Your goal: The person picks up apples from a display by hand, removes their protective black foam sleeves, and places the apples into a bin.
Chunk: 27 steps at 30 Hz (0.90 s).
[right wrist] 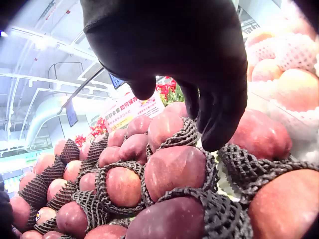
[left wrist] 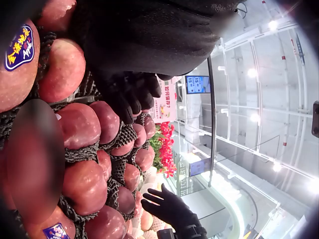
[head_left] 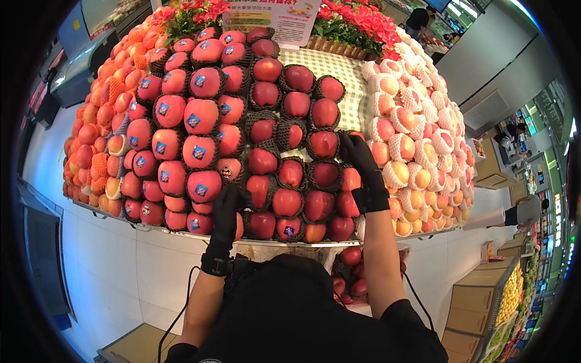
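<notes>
Both hands wear black gloves above a slope of red apples, many in black foam nets. The left hand point(head_left: 229, 212) hovers low over the front rows, beside stickered apples point(head_left: 204, 185). Its fingers point(left wrist: 130, 97) bend loosely, with no fruit showing in them. Further right and higher up the slope, the right hand point(head_left: 361, 162) reaches over the column's edge. Its fingers point(right wrist: 219, 122) point down beside a netted red apple point(right wrist: 175, 172), thumb apart, nothing gripped. An empty-looking black net point(right wrist: 234, 162) lies under the fingertips, against another red apple point(right wrist: 261, 134).
Pale apples in white foam nets point(head_left: 417, 145) are heaped on the right, orange-netted fruit point(head_left: 100, 130) on the left. Behind stand a printed sign point(head_left: 272, 21), red flowers point(head_left: 357, 27) and a checkered cloth point(head_left: 339, 63). More red apples point(head_left: 351, 272) sit below the front edge.
</notes>
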Tool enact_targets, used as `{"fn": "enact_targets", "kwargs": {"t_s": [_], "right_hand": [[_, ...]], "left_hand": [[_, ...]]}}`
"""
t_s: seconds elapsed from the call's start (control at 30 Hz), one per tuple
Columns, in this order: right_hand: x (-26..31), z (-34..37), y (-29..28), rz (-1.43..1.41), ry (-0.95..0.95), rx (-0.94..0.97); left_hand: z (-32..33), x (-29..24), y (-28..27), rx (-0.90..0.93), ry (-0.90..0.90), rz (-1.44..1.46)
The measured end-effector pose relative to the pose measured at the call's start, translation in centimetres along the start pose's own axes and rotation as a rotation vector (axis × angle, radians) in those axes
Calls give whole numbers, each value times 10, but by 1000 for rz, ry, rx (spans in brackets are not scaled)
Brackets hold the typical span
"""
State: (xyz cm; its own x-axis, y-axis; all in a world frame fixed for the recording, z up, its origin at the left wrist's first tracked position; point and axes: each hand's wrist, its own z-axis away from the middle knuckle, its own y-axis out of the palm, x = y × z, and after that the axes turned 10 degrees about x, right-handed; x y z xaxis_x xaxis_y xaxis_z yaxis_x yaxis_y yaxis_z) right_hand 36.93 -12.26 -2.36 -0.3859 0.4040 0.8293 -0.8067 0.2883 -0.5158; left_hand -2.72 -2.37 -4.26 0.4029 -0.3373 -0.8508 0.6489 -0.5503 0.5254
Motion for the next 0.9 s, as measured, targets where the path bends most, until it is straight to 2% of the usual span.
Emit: {"fn": "enact_targets", "kwargs": {"t_s": [0.1, 0.13, 0.23, 0.3, 0.37, 0.4, 0.43, 0.53, 0.63, 0.67, 0.73, 0.8, 0.9], "right_hand": [[30, -12, 7, 25, -10, -266], [29, -27, 5, -25, 39, -239], [35, -55, 0, 80, -14, -317], [51, -67, -12, 126, -25, -292], [58, -89, -20, 267, -100, -351], [72, -89, -23, 228, -157, -337], [72, -105, -32, 197, -142, -197], [71, -151, -35, 516, -75, -248], [82, -172, -30, 482, 58, -217], [85, -179, -32, 422, 90, -157], [91, -189, -31, 481, 156, -106], [98, -191, -28, 489, 206, -73], [80, -199, -31, 322, 102, -37]], "left_hand": [[-4, 2, 1, 5, 0, -82], [-5, 4, -1, 10, 2, -126], [-6, 10, -1, -33, -5, -96], [-4, 16, -4, -3, 24, -104], [-2, 24, -8, -4, 41, -68], [-2, 30, -9, -19, 44, -27], [-2, 33, -10, -32, 48, 14], [0, 37, -13, -39, 37, -2], [3, 23, -6, -36, 64, -290], [3, 25, -10, -63, 59, -332], [6, 32, -21, -118, 49, -416], [8, 36, -31, -126, 19, -355], [8, 43, -38, -137, 18, -286]]}}
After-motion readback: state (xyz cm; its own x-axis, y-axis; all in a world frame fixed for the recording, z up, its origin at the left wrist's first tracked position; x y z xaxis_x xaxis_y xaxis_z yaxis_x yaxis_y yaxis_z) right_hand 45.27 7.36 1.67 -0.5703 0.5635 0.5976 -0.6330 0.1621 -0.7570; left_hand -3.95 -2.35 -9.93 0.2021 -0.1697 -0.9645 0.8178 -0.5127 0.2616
